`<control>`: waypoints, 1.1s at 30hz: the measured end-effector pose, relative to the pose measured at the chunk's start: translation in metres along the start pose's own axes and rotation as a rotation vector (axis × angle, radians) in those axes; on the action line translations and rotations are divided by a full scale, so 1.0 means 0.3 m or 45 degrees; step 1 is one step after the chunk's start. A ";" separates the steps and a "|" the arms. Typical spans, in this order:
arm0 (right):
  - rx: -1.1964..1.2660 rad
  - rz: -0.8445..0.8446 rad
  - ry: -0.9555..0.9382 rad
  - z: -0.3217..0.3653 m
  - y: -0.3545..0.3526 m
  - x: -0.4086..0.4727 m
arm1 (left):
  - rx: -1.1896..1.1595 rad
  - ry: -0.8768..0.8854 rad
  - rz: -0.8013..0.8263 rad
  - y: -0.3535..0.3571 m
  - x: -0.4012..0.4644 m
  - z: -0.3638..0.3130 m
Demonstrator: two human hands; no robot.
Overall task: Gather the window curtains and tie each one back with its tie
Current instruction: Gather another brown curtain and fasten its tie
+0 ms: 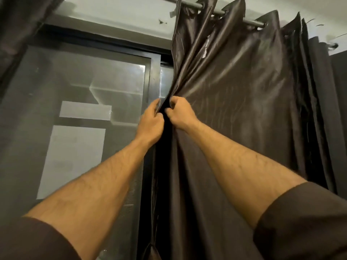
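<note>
Curtain (234,109), dark satin, hangs on the right side of the window, both hands on its leading edge. Left hand (150,121) has fingers curled round the edge fold; right hand (181,114) pinches the same fabric just beside it, knuckles nearly touching. Behind them the sliding window frame (155,77) shows, glass partly uncovered. Up top, the curtain rod (231,15) carries the pleats loosely bunched. Judgement: gathering just started; no tie visible, tying still to do. Second curtain (16,25) at top left, state unclear.

Single head view, facing forward and up, close to curtain (234,109).
</note>
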State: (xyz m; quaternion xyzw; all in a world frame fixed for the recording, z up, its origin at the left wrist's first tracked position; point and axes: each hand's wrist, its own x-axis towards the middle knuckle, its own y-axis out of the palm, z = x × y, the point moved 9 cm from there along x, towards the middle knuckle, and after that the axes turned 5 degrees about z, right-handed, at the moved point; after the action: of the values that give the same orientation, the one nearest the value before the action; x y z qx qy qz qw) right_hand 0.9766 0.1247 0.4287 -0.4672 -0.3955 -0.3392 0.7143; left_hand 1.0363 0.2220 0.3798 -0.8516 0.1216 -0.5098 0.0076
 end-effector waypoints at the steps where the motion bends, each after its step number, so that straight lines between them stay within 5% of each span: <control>1: 0.070 0.028 -0.029 0.056 0.033 0.008 | -0.046 -0.008 -0.018 -0.042 -0.001 -0.009; 6: 0.465 0.136 0.013 0.199 0.112 0.031 | -0.203 0.001 -0.028 -0.183 -0.040 0.023; 12: 0.544 0.250 0.071 0.115 0.020 -0.026 | -0.142 -0.009 0.050 -0.067 -0.044 0.000; 15: 0.530 -0.095 0.109 -0.021 -0.158 -0.080 | -0.063 -0.014 0.063 -0.008 -0.040 -0.035; 18: 0.119 -0.620 0.563 -0.297 -0.397 -0.183 | -0.038 -0.015 0.098 0.028 -0.061 -0.050; 20: 0.145 -0.643 1.034 -0.493 -0.446 -0.286 | -0.067 -0.029 0.087 0.027 -0.066 -0.044; 22: 0.303 -0.556 1.223 -0.614 -0.427 -0.342 | -0.115 -0.011 0.037 0.011 -0.068 -0.033; 28: 0.639 -0.146 0.938 -0.630 -0.230 -0.247 | -0.124 -0.025 -0.040 0.009 -0.056 0.010; 33: 0.485 -0.163 0.635 -0.525 -0.209 -0.110 | -0.016 -0.009 -0.015 0.041 -0.031 0.040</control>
State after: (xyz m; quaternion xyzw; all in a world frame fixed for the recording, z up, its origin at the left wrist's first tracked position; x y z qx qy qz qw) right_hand 0.9469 -0.0398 0.3852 -0.2020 -0.2932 -0.4072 0.8411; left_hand 1.0402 0.2107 0.3642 -0.8541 0.1196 -0.5061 -0.0004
